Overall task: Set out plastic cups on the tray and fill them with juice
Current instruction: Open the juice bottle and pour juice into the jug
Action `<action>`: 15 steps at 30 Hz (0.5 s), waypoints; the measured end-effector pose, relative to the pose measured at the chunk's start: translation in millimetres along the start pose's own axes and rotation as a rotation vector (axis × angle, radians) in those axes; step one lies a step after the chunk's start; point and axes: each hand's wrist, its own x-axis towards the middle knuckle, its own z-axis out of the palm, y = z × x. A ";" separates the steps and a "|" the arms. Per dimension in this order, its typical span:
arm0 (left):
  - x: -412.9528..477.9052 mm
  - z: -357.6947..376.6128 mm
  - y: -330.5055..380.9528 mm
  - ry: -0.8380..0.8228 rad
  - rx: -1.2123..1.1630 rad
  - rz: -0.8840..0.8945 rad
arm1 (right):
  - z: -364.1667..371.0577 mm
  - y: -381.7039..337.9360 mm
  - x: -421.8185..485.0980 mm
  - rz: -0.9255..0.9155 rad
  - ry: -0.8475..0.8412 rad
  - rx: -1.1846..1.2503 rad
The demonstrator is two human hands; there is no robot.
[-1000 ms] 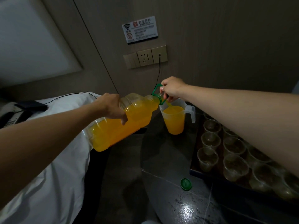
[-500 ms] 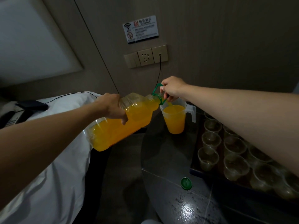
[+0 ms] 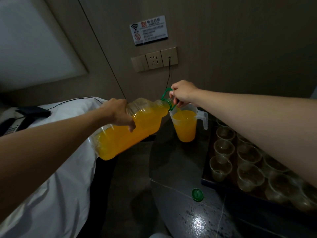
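Centre frame: mid-pour from a large clear plastic bottle of orange juice (image 3: 130,129), tilted into a translucent plastic jug (image 3: 186,126), by now mostly full. Left hand (image 3: 118,112) curled round the bottle's body; right hand (image 3: 182,93) pinching the green loop handle (image 3: 165,93) at its neck. Lower right: clear plastic cups (image 3: 223,148) set out in rows on the dark tray (image 3: 205,180), partly hidden by the right arm, all visible ones empty. Round green cap (image 3: 197,194) off, on the table. Probably about halfway: setting-out done, every cup left to fill.

Juice (image 3: 184,116) level in jug (image 3: 203,118) risen slightly over last second; bottle (image 3: 120,143) drained bit more, tilt marginally steeper.
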 end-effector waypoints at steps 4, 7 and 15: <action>0.3 0.8 1.1 0.016 0.036 -0.010 | -0.5 1.3 0.7 0.005 0.005 0.013; 0.9 2.5 1.5 0.026 0.047 -0.015 | -1.4 2.1 0.4 0.002 -0.003 0.015; 1.8 4.9 3.2 0.018 0.057 -0.021 | -2.6 5.9 0.6 0.009 0.001 0.032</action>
